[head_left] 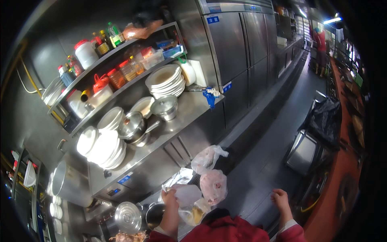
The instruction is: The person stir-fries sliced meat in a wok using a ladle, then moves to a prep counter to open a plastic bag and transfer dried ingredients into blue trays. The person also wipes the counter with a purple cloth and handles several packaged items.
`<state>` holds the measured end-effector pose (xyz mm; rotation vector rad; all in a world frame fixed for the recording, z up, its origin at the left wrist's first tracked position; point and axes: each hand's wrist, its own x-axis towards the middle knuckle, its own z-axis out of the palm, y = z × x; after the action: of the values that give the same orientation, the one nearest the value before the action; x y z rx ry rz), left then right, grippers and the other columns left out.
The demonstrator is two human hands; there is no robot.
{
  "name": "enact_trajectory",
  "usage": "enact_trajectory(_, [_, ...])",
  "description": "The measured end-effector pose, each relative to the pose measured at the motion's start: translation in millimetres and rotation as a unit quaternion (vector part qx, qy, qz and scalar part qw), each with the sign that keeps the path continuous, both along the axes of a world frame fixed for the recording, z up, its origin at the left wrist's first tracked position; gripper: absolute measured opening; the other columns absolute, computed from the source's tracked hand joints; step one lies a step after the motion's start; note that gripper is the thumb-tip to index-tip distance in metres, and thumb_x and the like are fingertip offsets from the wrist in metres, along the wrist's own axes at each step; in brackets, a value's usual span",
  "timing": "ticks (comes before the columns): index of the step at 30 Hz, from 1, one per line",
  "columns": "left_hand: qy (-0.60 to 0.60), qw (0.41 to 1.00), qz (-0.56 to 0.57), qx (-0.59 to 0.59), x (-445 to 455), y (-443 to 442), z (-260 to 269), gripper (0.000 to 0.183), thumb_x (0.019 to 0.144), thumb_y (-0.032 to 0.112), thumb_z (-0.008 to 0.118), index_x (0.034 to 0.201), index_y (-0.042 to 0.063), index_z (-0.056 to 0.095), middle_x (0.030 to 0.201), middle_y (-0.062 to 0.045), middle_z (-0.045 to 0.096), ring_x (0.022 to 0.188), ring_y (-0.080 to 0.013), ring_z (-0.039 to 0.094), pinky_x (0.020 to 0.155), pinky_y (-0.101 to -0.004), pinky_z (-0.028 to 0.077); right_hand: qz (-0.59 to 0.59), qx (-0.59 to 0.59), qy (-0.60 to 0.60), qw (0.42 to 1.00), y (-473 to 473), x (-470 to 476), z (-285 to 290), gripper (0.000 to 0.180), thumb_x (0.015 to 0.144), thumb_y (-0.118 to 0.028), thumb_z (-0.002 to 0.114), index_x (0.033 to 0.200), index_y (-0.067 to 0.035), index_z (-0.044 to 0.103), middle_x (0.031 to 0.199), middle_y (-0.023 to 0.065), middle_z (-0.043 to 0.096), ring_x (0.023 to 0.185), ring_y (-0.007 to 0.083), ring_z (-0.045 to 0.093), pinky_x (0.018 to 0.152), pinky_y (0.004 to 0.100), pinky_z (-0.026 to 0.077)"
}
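My left hand point(170, 198) grips the edge of a white plastic bag point(186, 195) low in front of me. Beside that bag sit two clear plastic bags of pinkish contents, a nearer bag point(213, 187) and a farther bag point(205, 159). A clear bag with something yellow point(196, 214) lies just below them, partly hidden by my red top. Crumpled white plastic point(179, 178) shows behind my left hand. Off to the right, my right hand point(280, 199) hangs over the dark floor, its fingers curled and nothing visible in them.
A steel counter point(181, 127) carries stacked plates point(105, 148) and lidded pots point(132, 125), below shelves of bottles and jars. Steel refrigerator doors point(229, 54) line the aisle point(266, 121). Lower left are a pot lid point(128, 217) and black pot point(154, 214). A person point(320, 45) stands far off.
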<state>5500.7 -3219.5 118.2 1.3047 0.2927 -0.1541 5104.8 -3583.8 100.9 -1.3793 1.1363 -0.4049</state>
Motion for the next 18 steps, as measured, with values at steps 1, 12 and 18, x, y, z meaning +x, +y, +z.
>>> enact_trajectory(1, [0.012, 1.000, 0.015, 0.003, 4, -16, 6, 0.038, 0.071, -0.004, 0.057, 0.106, 0.007, 0.050, 0.094, -0.010, 0.063, 0.076, -0.0232, 0.064, 0.050, -0.0299, 0.046, 0.002, 0.010, -0.036, 0.999, -18, 25, 12, 0.025, 0.084, -0.003, 0.055, 0.108, 0.003, 0.061, 0.078, 0.0108, 0.066, 0.063, 0.0180, 0.064, 0.053, 0.0305, 0.052])
enact_trajectory(12, [-0.036, 0.997, 0.040, -0.063, 135, -234, 11, 0.035, 0.071, 0.001, 0.058, 0.106, 0.005, 0.051, 0.093, -0.010, 0.061, 0.076, -0.0208, 0.063, 0.049, -0.0286, 0.042, 0.187, -0.037, 0.174, 0.966, -217, 30, -124, 0.020, 0.086, -0.009, 0.052, 0.089, 0.001, 0.069, 0.073, 0.0124, 0.068, 0.063, 0.0173, 0.067, 0.053, 0.0351, 0.053])
enact_trajectory(18, [-0.116, 0.985, 0.002, -0.128, 214, -342, 73, 0.035, 0.074, -0.003, 0.054, 0.108, 0.000, 0.052, 0.096, -0.012, 0.063, 0.082, -0.0241, 0.065, 0.061, -0.0331, 0.053, 0.388, -0.269, 0.492, 0.732, -281, -40, -204, 0.020, 0.073, -0.032, 0.068, 0.069, -0.013, 0.071, 0.079, 0.0098, 0.071, 0.078, 0.0264, 0.070, 0.064, 0.0426, 0.055])
